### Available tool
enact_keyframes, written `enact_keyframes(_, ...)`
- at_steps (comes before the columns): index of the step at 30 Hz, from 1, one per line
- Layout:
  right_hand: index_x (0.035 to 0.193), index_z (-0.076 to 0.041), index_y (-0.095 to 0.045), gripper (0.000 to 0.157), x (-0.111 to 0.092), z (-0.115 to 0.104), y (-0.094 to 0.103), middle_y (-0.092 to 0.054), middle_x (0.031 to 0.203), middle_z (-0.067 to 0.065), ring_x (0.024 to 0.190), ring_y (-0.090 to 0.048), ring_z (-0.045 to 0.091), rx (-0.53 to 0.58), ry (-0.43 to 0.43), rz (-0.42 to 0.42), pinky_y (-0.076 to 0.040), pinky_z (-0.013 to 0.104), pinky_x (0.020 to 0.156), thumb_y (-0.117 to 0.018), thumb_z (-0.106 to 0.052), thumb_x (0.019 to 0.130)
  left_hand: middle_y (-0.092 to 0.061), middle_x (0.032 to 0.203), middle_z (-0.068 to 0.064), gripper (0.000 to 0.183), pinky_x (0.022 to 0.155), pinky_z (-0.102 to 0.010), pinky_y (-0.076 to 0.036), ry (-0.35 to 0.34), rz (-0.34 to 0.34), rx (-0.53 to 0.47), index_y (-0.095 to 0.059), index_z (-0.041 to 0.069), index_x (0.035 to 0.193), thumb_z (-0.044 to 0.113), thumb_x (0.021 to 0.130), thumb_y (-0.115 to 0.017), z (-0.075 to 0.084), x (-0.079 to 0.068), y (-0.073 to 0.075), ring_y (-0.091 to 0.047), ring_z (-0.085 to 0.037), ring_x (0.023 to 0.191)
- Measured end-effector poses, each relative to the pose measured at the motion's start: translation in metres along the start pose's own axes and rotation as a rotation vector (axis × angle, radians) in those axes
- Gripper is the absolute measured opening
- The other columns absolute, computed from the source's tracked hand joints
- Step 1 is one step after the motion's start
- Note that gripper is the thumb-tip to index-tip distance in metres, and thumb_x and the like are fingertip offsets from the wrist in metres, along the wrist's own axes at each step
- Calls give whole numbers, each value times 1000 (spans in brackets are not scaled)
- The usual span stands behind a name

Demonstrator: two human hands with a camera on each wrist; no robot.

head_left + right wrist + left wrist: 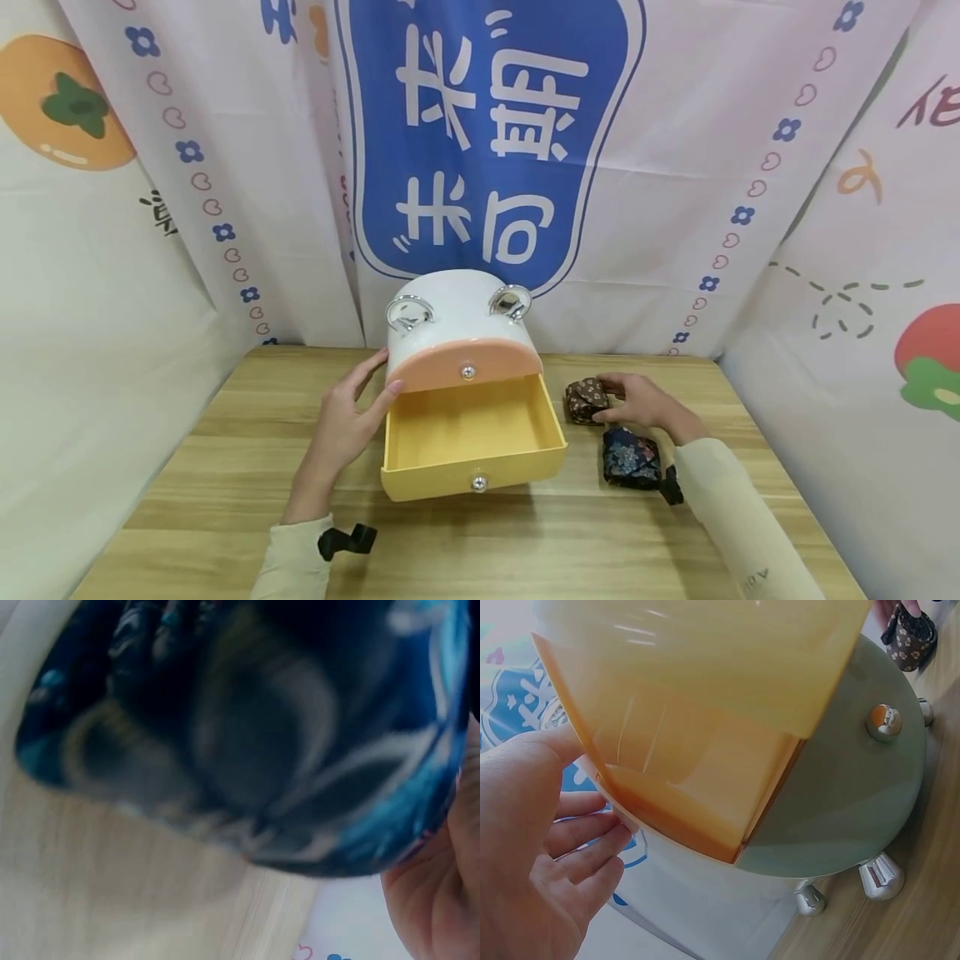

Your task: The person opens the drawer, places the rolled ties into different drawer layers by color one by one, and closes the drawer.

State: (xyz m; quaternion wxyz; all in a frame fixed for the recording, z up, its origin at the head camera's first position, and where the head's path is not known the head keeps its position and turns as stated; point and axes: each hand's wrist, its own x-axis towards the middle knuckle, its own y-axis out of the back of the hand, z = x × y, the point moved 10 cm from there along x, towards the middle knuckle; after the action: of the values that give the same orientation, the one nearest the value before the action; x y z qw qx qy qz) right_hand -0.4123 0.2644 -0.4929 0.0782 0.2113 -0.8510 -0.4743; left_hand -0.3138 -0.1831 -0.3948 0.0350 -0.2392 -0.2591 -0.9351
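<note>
The cabinet point(459, 302) was white, with a peach upper front point(431, 367), a plain yellow drawer point(429, 483) and a muted green lower front point(840, 791); its knobs point(478, 482) and feet point(882, 877) were silver. The smaller pouch point(583, 402) was dark brown with a cream floral print — the other pouch point(632, 460) navy, patterned with large pale blue and greyish petals and touches of red. The table point(202, 467) showed light brown, streaked wood grain, the sleeves point(294, 557) were cream, and the backdrop point(697, 125) was white — printed with a blue panel point(480, 179), white characters point(438, 208), blue flowers point(189, 151) and pink hearts point(173, 117)
</note>
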Motion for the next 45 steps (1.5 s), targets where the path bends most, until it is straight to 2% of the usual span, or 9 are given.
enact_keyframes(10, 148, 8, -52, 77, 3, -2, 1, -60, 146, 31, 127, -66, 46, 16, -12, 20, -57, 57, 108, -85, -30, 90, -49, 164, -11, 57, 123, -59, -40, 11, -10, -5, -52, 13, 156, 33, 105, -68, 0, 0, -1, -45, -39, 153)
enact_keyframes(20, 135, 8, -63, 56, 1, -12, 10, -74, 124, 22, 110, -73, 34, -23, -15, 87, -63, 52, 97, -81, -22, 91, -49, 164, -10, 58, 123, -60, -40, 20, -8, 2, -52, 13, 156, 34, 104, -69, -2, 0, -1, -44, -40, 153)
enact_keyframes(30, 138, 12, -60, 62, -8, -19, 29, -73, 124, 27, 111, -73, 39, -29, -4, 141, -61, 56, 98, -79, -23, 91, -48, 165, -11, 60, 124, -61, -39, 29, -16, 5, -51, 13, 157, 36, 105, -68, -3, 0, -1, -44, -40, 153)
enact_keyframes(39, 127, 5, -69, 47, -21, -34, 45, -77, 115, 19, 105, -75, 35, -4, 65, 177, -63, 57, 96, -82, -20, 90, -49, 164, -13, 59, 123, -60, -40, 27, -13, 5, -51, 13, 157, 37, 105, -67, -3, 1, -2, -44, -40, 153)
enact_keyframes(45, 129, 4, -69, 48, -33, -50, 53, -78, 116, 18, 106, -76, 34, -33, 88, 187, -62, 56, 97, -83, -21, 90, -48, 164, -14, 59, 123, -60, -41, 22, -13, 6, -51, 13, 156, 36, 104, -68, -2, 1, -1, -45, -41, 153)
